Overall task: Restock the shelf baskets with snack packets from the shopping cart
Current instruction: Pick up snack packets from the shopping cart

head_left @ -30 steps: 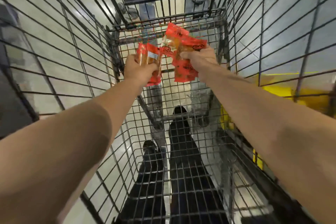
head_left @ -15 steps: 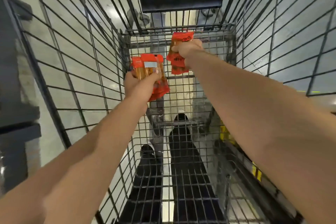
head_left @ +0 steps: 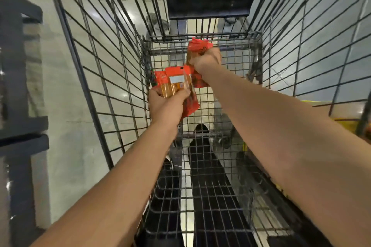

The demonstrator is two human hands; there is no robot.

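Your left hand (head_left: 166,104) grips red snack packets (head_left: 176,84) while your right hand (head_left: 206,60) clutches another red packet (head_left: 198,46), both inside the wire shopping cart (head_left: 112,78).

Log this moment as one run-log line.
left hand: grips red snack packets | right hand: grips red packet | place: inside wire cart, above its floor | shelf baskets: not in view
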